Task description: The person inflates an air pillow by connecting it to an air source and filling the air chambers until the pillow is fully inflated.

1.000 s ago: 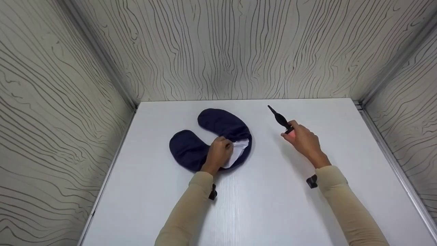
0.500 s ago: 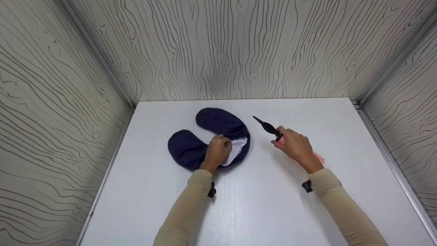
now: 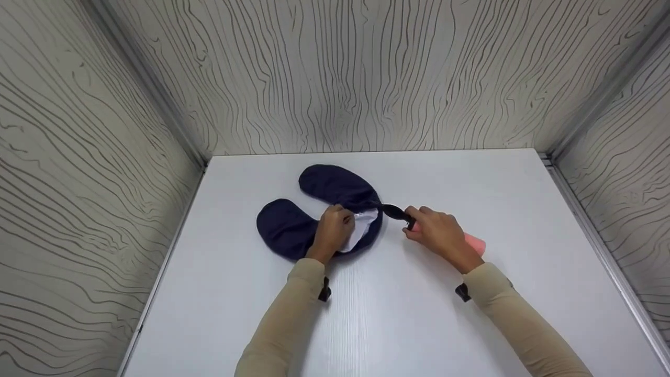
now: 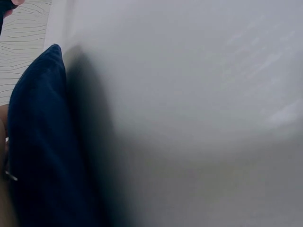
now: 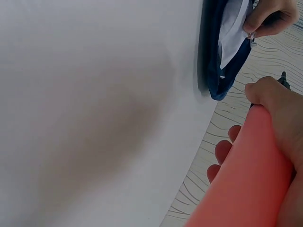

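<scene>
The navy U-shaped cushion (image 3: 285, 225) lies toward ten o'clock on the white table (image 3: 392, 314), its mouth facing ten. At its four o'clock, white lining (image 3: 361, 233) shows through a gap. The left hand (image 3: 332, 230) pinches the cushion at the gap's edge; whether lining or navy cloth is between the fingertips I cannot tell. A silver zip pull (image 5: 253, 41) sits just beside those fingertips, too small to show any maker's mark.

At the cushion's three o'clock, the right hand (image 3: 437, 230) is wrapped round a pink tool (image 3: 475, 243); the side that shows is plain, the rest hidden by the palm. Its black nozzle (image 3: 392, 212) aims toward ten, overlapping the cushion's edge from above; contact cannot be told.
</scene>
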Available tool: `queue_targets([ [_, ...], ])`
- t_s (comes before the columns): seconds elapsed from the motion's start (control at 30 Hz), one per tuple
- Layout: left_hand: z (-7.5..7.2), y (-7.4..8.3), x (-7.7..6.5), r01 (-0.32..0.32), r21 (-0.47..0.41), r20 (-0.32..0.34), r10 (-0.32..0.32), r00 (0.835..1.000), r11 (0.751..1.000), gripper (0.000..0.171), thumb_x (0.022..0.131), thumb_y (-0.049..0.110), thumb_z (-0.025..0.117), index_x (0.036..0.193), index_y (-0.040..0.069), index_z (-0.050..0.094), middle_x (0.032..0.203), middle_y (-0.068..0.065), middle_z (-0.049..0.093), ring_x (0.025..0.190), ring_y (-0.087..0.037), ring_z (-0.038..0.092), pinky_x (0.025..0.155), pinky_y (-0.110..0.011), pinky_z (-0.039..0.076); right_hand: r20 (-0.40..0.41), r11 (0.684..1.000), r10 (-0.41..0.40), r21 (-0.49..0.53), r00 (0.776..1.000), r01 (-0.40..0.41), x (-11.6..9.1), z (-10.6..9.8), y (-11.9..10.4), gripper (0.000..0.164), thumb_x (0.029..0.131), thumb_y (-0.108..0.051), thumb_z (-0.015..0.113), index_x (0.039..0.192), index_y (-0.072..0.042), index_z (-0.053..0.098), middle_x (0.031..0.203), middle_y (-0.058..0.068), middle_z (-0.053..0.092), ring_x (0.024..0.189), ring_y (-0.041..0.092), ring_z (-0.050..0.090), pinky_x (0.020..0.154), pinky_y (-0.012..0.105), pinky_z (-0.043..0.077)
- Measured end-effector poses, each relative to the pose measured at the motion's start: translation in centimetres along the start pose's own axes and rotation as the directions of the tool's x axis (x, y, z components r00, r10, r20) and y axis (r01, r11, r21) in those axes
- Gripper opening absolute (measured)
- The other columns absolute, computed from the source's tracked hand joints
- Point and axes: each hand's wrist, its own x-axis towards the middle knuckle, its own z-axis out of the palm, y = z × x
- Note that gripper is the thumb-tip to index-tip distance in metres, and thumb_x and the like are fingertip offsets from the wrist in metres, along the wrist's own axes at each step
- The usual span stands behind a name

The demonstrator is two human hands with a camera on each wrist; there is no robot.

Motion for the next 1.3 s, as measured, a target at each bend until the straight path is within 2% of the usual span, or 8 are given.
queue_targets([
  [0.27,0.0,0.0,0.1,0.027,-0.002,0.024,-0.027,0.999,1.000,0.011,0.094,0.000,0.073,0.096,0.001,0.084,0.087,-0.011,0.071,0.082,-0.025,0.066,0.075,-0.033,0.060,0.055,0.999,-0.035,-0.011,0.998,0.035,-0.2,0.9,-0.9,0.032,0.091,-0.032,0.082,0.115,-0.020,0.065,0.085,0.002,0.063,0.064,0.019,0.054,0.057,0.042,0.050],
  [0.6,0.2,0.0,0.0,-0.015,0.016,-0.004,0.015,1.000,1.000,0.010,0.092,-0.002,0.074,0.089,0.000,0.083,0.084,-0.011,0.070,0.079,-0.025,0.066,0.072,-0.033,0.058,0.055,0.997,-0.076,-0.020,0.996,0.078,-0.3,2.0,-1.6,0.033,0.089,-0.030,0.084,0.115,-0.018,0.066,0.084,0.004,0.064,0.061,0.021,0.054,0.054,0.043,0.050],
  [0.83,0.1,0.0,0.0,-0.034,0.018,0.026,0.033,0.999,0.999,0.011,0.095,-0.002,0.072,0.091,0.000,0.082,0.086,-0.010,0.070,0.081,-0.024,0.067,0.074,-0.032,0.059,0.069,0.996,-0.076,-0.034,0.995,0.078,-0.2,2.4,-1.7,0.034,0.090,-0.031,0.083,0.117,-0.018,0.066,0.086,0.006,0.065,0.062,0.021,0.055,0.056,0.043,0.051],
  [1.07,-0.1,0.1,0.1,-0.018,0.003,0.077,0.018,0.997,1.000,0.011,0.096,-0.002,0.071,0.090,0.002,0.080,0.087,-0.010,0.069,0.083,-0.023,0.065,0.075,-0.032,0.057,0.063,0.993,-0.097,-0.054,0.993,0.100,-0.2,2.7,-1.7,0.033,0.089,-0.027,0.084,0.113,-0.016,0.063,0.082,0.007,0.064,0.060,0.024,0.056,0.055,0.046,0.052],
  [1.3,0.1,-0.3,-0.1,-0.057,0.040,0.096,0.053,0.994,0.998,0.010,0.096,-0.001,0.073,0.087,0.003,0.077,0.086,-0.009,0.067,0.082,-0.023,0.063,0.074,-0.032,0.056,0.061,0.991,-0.105,-0.073,0.993,0.109,-0.3,2.7,-1.9,0.033,0.089,-0.025,0.084,0.114,-0.015,0.065,0.083,0.009,0.064,0.059,0.024,0.053,0.054,0.045,0.051],
])
